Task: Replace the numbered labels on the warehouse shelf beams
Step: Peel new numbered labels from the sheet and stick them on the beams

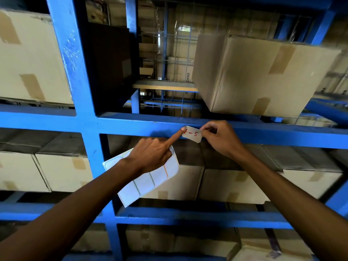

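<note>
A small white label (192, 134) with red handwriting lies against the blue horizontal shelf beam (131, 125). My right hand (220, 138) pinches the label's right end between thumb and fingers. My left hand (150, 153) presses the label's left end with its outstretched index finger. The other fingers of that hand curl round a white sheet of blank labels (146, 181), which hangs below the beam.
A blue upright post (75, 72) crosses the beam at the left. A taped cardboard box (259, 76) sits on the shelf above the beam at the right. More cartons (62, 172) fill the shelves below and at the upper left.
</note>
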The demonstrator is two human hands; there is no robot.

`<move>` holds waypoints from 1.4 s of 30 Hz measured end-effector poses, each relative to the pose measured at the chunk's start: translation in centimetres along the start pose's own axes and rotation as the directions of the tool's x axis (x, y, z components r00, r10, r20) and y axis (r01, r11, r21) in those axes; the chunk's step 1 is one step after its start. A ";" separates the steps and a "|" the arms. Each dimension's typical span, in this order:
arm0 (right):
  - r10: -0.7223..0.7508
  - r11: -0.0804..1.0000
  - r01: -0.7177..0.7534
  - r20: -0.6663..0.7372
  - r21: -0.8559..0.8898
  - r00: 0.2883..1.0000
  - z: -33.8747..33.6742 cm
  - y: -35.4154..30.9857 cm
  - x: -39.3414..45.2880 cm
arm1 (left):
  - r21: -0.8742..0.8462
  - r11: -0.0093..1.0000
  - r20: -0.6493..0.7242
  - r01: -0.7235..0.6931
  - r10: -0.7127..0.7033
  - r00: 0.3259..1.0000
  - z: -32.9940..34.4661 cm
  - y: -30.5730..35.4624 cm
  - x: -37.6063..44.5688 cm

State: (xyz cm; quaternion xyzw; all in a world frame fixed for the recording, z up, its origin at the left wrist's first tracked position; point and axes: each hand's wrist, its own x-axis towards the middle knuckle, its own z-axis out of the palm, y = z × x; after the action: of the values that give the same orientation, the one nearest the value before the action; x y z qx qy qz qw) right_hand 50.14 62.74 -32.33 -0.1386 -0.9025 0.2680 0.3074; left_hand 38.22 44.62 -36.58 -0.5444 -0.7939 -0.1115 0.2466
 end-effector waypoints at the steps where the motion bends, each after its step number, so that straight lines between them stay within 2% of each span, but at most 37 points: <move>1: -0.005 1.000 0.005 0.000 -0.007 1.000 0.0 0.0 0.1 | 0.006 1.000 0.015 0.004 -0.004 1.000 0.2 0.0 0.1; 9: -0.006 0.999 0.007 0.015 -0.041 1.000 0.1 0.2 0.6 | 0.083 0.996 0.029 0.019 -0.022 0.999 1.1 0.2 0.8; 17: 0.018 0.998 -0.020 -0.031 -0.053 0.999 0.5 0.3 0.5 | 0.198 0.978 0.068 0.069 -0.084 0.994 1.3 0.8 0.9; 42: 0.024 0.998 -0.029 -0.075 -0.057 0.997 0.3 0.3 1.0 | 0.159 0.986 0.077 0.054 -0.067 0.995 1.5 0.6 1.1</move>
State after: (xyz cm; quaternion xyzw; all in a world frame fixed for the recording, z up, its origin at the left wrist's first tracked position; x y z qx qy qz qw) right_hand 49.23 63.32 -32.22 -0.1692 -0.8959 0.2406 0.3329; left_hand 38.09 46.45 -37.33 -0.5032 -0.8258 -0.0336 0.2524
